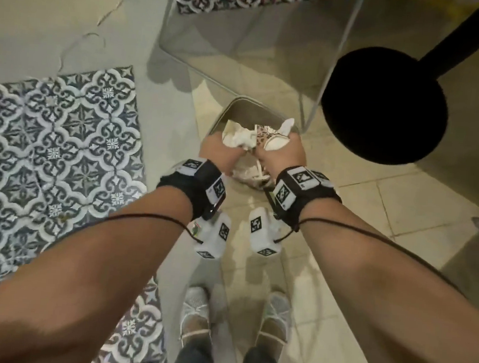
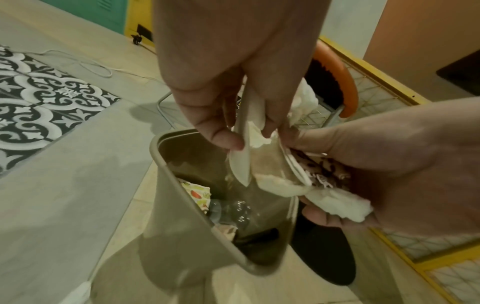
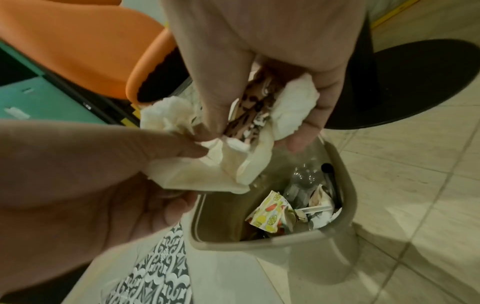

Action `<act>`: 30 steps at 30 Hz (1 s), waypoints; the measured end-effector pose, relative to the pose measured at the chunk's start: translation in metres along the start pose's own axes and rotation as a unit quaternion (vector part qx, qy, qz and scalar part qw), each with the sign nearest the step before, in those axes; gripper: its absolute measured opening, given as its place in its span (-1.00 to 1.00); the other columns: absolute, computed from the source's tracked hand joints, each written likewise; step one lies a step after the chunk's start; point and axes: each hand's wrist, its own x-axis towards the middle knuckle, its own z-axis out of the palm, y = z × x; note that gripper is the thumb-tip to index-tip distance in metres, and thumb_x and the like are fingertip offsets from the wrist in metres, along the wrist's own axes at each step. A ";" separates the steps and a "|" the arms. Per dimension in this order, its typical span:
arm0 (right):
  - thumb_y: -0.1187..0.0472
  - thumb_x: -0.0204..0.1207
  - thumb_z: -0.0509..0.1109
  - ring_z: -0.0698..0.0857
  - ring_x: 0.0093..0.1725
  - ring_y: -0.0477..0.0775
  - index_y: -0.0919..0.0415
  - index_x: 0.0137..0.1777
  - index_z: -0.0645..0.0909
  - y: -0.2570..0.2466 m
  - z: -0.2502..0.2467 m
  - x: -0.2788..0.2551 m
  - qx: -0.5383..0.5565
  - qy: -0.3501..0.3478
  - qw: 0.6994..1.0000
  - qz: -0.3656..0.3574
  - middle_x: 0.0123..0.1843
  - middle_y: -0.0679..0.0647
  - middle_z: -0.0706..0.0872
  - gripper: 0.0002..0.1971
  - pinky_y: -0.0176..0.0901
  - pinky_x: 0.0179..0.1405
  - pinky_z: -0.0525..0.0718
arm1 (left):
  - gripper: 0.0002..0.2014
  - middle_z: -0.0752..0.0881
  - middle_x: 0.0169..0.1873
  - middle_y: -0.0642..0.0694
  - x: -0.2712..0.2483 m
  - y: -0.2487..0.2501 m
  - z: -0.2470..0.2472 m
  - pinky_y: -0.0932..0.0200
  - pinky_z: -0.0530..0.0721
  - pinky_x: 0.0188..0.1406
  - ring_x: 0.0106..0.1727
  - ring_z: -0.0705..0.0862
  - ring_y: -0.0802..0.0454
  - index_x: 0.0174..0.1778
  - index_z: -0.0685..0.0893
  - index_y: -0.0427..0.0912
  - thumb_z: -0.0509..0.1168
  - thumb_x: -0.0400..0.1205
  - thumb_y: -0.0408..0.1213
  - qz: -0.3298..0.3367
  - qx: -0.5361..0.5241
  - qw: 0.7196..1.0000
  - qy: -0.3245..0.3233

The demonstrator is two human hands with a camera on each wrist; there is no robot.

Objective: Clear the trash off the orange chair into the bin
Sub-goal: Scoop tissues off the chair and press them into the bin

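Note:
Both hands hover over the open beige bin (image 1: 239, 101), side by side and touching. My left hand (image 1: 221, 148) grips crumpled white napkins (image 3: 182, 174) and a white plastic utensil (image 2: 241, 164), seen between its fingers (image 2: 215, 133). My right hand (image 1: 284, 149) grips a leopard-print wrapper (image 3: 257, 107) and a wad of white tissue (image 3: 288, 113). The bundle hangs just above the bin's rim (image 3: 348, 185). Inside the bin lie a fruit-print wrapper (image 3: 267, 216) and a clear plastic bottle (image 3: 303, 174). The orange chair (image 3: 85, 45) stands just beyond the bin.
A black round table base (image 1: 381, 106) sits right of the bin. A patterned tile rug (image 1: 48, 152) lies to the left. The chair's thin metal legs (image 1: 321, 73) stand beyond the bin, and a teal cabinet (image 3: 39, 98) beside the chair. My feet (image 1: 196, 315) are close behind the bin.

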 end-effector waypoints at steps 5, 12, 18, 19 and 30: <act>-0.11 0.20 0.64 0.61 0.23 0.12 0.21 0.46 0.28 0.025 0.029 0.041 -0.017 -0.034 0.999 -0.020 0.25 0.11 0.59 -0.09 -0.18 0.11 0.51 | -0.31 0.63 0.31 -0.19 0.047 -0.033 0.011 0.26 0.52 0.10 0.31 0.62 -0.14 0.42 0.43 -0.25 0.50 0.43 -0.09 0.021 0.060 0.998 0.025; -0.19 0.45 0.40 0.54 0.40 0.13 0.04 0.46 0.45 0.031 0.020 0.050 -0.129 -0.094 0.985 -0.059 0.50 0.10 0.49 -0.38 -0.07 0.39 0.49 | -0.66 0.67 0.14 -0.21 0.030 -0.062 -0.005 0.19 0.57 0.09 0.07 0.67 -0.10 0.24 0.65 -0.15 0.36 0.52 -0.24 0.118 0.079 0.986 0.090; 0.16 0.52 0.38 0.64 -0.19 0.00 0.08 -0.05 0.68 0.039 0.041 -0.005 -0.040 -0.051 0.951 -0.304 -0.09 0.07 0.66 -0.92 -0.22 -0.15 0.58 | -0.80 0.65 -0.12 -0.04 0.015 -0.152 0.002 0.31 0.45 -0.09 -0.06 0.61 0.06 0.09 0.69 -0.17 0.30 0.57 -0.27 -0.033 -0.033 0.976 0.215; 0.19 0.51 0.38 0.62 -0.26 0.00 0.10 -0.07 0.67 0.044 0.054 -0.014 -0.026 -0.100 0.937 -0.334 -0.20 0.08 0.67 -0.94 -0.20 -0.22 0.59 | -0.80 0.65 -0.17 -0.04 0.017 -0.170 0.009 0.28 0.45 -0.09 -0.05 0.64 -0.01 0.08 0.69 -0.18 0.31 0.57 -0.26 -0.076 -0.031 0.977 0.198; 0.32 0.60 0.12 0.62 0.09 0.34 0.12 0.42 0.37 0.183 0.219 0.046 -0.495 -0.343 0.749 -0.277 0.36 0.28 0.35 -0.61 0.08 0.00 0.62 | 0.00 0.43 0.28 -0.25 0.075 -0.318 0.108 -0.15 0.61 0.23 0.27 0.57 -0.30 0.54 0.18 -0.07 0.57 0.26 0.08 -0.108 0.237 0.958 -0.122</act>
